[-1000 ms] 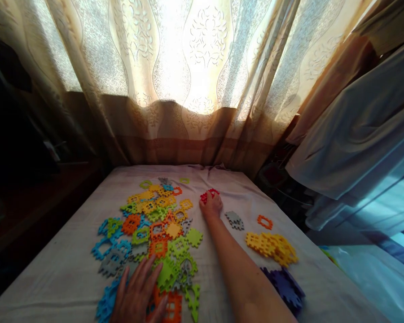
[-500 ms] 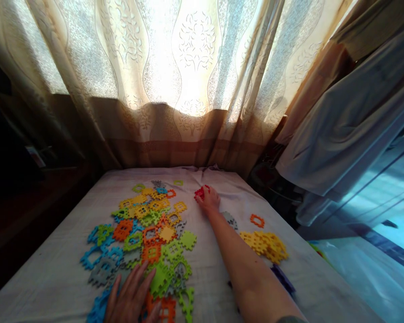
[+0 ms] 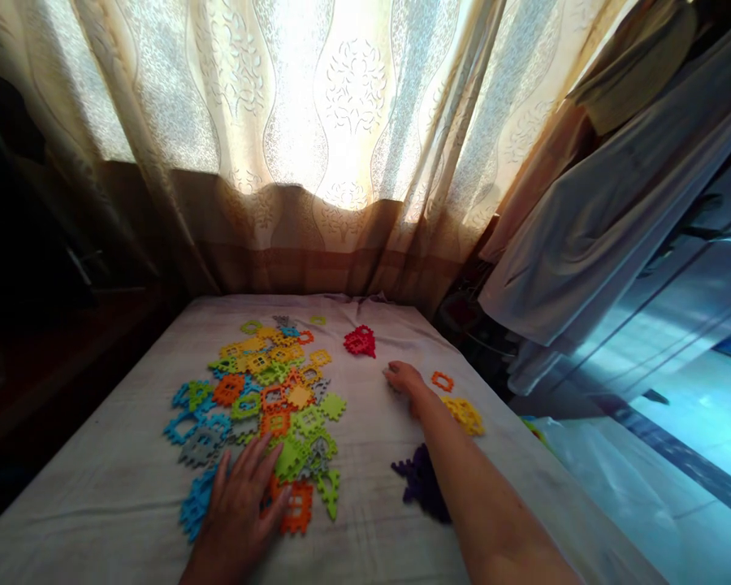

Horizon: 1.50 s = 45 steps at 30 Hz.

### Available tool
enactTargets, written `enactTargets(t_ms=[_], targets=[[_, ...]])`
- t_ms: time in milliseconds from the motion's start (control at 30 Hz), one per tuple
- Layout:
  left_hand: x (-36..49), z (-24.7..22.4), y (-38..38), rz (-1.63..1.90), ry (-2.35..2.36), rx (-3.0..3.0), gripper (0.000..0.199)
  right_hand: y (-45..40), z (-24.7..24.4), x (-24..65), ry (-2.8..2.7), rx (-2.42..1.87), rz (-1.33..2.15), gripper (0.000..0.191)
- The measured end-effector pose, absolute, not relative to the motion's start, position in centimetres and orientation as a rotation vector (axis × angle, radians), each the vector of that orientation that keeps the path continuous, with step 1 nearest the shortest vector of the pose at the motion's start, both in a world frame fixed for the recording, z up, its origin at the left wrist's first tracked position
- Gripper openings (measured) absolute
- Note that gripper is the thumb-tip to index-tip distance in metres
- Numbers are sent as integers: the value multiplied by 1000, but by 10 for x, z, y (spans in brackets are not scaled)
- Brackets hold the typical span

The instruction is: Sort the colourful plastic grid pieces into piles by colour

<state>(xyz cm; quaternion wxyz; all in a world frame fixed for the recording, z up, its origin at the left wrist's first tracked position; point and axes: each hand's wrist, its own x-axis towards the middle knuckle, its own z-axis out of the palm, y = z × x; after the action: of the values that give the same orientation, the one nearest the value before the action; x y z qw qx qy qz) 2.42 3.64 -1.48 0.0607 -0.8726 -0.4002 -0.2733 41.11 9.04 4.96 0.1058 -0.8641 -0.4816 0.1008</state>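
My left hand [image 3: 244,496] lies with its fingers spread over the near part of a mixed pile of interlocking plastic tiles. Close to its fingers are a lime green tile [image 3: 290,457], an orange window tile [image 3: 297,508] and blue tiles [image 3: 196,501]. My right hand [image 3: 407,380] is low over the sheet, its fingers curved down and partly hidden. What lies under it cannot be made out. Beyond it is a cluster of red tiles [image 3: 360,340], apart from the fingers. Yellow tiles [image 3: 464,415] and dark purple tiles [image 3: 425,485] lie beside my right forearm, partly covered by it.
The tiles lie on a pale sheet [image 3: 127,471]. A single orange frame tile [image 3: 443,381] is on the right. Patterned curtains [image 3: 292,219] hang beyond the far edge, and pale clothes [image 3: 554,236] hang at the right. A dark surface [image 3: 42,349] borders the left side.
My right hand has left the red tiles and come nearer and to the right, over where grey tiles were seen. My left hand stays on the mixed pile. The view has shifted slightly.
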Motion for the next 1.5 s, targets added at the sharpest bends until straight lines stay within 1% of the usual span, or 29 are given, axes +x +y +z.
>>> enactTargets(t_ms=[167, 267, 400, 533, 600, 733, 833, 967, 1167, 1333, 1500], targets=[[27, -6, 32, -824, -1218, -2652, 49, 74, 41, 372, -1469, -2549, 210, 40], [28, -3, 30, -835, -1248, -2663, 47, 67, 42, 361, -1514, -2537, 157, 39], [30, 3, 27, -845, -1247, -2715, 39, 61, 46, 349, -1546, -2545, 150, 36], [32, 12, 23, -872, -1269, -2722, 31, 51, 51, 330, -1515, -2554, 96, 47], [33, 15, 21, -903, -1284, -2706, 28, 38, 53, 317, -1510, -2477, 29, 49], [31, 21, 18, -972, -1309, -2670, 28, -5, 41, 282, -1642, -2092, 2, 39], [28, 25, 13, -1015, -1331, -2639, 29, -42, 22, 256, -1707, -1866, 41, 36], [23, 28, 0, -987, -1286, -2630, 28, -69, 7, 239, -1669, -1830, 71, 36], [18, 25, -20, -892, -1129, -2645, 24, -72, 12, 237, -1641, -1767, 123, 35], [16, 15, -26, -863, -1137, -2563, 29, -70, 8, 237, -1585, -1680, 123, 35], [13, 5, -38, -777, -1500, -2307, 49, -69, 5, 239, -1567, -1657, 143, 33]])
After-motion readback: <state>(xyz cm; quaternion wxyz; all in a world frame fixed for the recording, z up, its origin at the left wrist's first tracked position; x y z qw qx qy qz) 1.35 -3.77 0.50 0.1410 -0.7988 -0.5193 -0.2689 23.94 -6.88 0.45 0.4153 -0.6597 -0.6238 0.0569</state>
